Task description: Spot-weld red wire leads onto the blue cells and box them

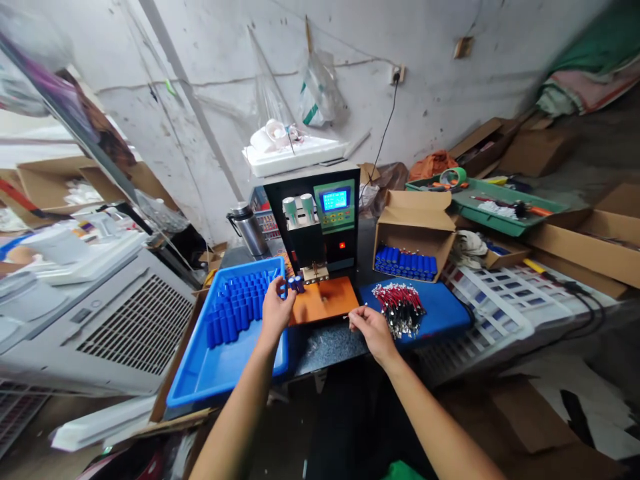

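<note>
Left hand: our left hand (277, 308) is closed round a small blue cylindrical battery cell (295, 285), holding it up w/ its end just under the electrode head of the black spot-welding machine (314, 220).
Right hand: our right hand (369, 327) is pinched shut on a thin red-and-white lead wire w/ metal tab (351, 315); the tab end pts toward the orange work plate (324, 300). Wire is v. small, so we can't tell exactly how it's gripped.
Cell position: at the front of the machine, above the back edge of the orange plate, apart from the wire tip.
Step in hand: we judge we're at the line-up stage, i.e. cell presented to the welder, lead not yet laid on it.
Next move needs: bring the tab onto the cell end, both held steady under the electrodes; fingers kept off the contact pt.
Stock, left: blue plastic tray (220, 373) w/ more blue cells standing at its far end, just beside our left hand.
Stock, right: bundle of red leads (400, 308) on a blue mat (440, 310), near our right hand.
Behind: open cardboard box of blue cells (406, 261); steel flask (246, 229) beside the machine.
Surface: dark speckled counter (325, 347) under both wrists.
</note>
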Available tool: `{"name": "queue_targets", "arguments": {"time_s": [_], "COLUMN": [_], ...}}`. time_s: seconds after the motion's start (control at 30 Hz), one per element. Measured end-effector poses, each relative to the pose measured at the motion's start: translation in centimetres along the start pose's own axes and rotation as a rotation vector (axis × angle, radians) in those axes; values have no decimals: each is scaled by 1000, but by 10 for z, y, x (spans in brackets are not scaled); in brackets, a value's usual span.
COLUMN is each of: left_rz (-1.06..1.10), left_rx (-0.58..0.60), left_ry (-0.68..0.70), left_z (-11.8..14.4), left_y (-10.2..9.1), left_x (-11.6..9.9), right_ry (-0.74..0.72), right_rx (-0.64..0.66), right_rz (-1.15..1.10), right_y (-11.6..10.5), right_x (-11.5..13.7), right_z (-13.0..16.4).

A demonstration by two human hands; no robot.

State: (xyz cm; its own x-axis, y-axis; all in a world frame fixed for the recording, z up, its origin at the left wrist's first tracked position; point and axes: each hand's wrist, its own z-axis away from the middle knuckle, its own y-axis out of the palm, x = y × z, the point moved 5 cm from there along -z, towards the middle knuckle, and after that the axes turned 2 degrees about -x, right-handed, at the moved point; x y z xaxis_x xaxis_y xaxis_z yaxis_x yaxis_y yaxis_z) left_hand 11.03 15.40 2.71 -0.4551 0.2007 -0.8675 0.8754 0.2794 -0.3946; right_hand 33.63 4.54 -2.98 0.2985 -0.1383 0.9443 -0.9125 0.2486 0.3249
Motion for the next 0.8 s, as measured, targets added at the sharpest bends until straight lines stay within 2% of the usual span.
{"name": "queue_targets", "arguments": {"time_s": [0.07, 0.17, 0.3, 0.37, 0.43, 0.57, 0.67, 0.8], "left_rz": [-48, -121, -256, -237, -165, -71, -52, -13], "left_rx": [64, 132, 112, 133, 196, 273, 256, 198], "left_ry": [-18, 8, 26, 37, 62, 87, 73, 57], "left_z": [-19, -25, -8, 5, 18, 31, 33, 38], "left_y": [6, 14, 6, 5, 13, 43, 61, 71], "left_x": [6, 10, 11, 10, 6, -5, -10, -8], "right_ry": [1, 9, 27, 34, 39, 18, -16, -64], "right_rx": [6, 6, -21, -34, -34, -16, -34, -84], "right_rz": [-6, -6, -5, -10, -24, -37, -32, -7], "right_y": [1, -1, -10, -13, -12, 1, 8, 13], "right_x": [-2, -4, -9, -10, -9, -2, 2, 4], "right_z": [2, 5, 5, 4, 2, -9, -24, -48]}}
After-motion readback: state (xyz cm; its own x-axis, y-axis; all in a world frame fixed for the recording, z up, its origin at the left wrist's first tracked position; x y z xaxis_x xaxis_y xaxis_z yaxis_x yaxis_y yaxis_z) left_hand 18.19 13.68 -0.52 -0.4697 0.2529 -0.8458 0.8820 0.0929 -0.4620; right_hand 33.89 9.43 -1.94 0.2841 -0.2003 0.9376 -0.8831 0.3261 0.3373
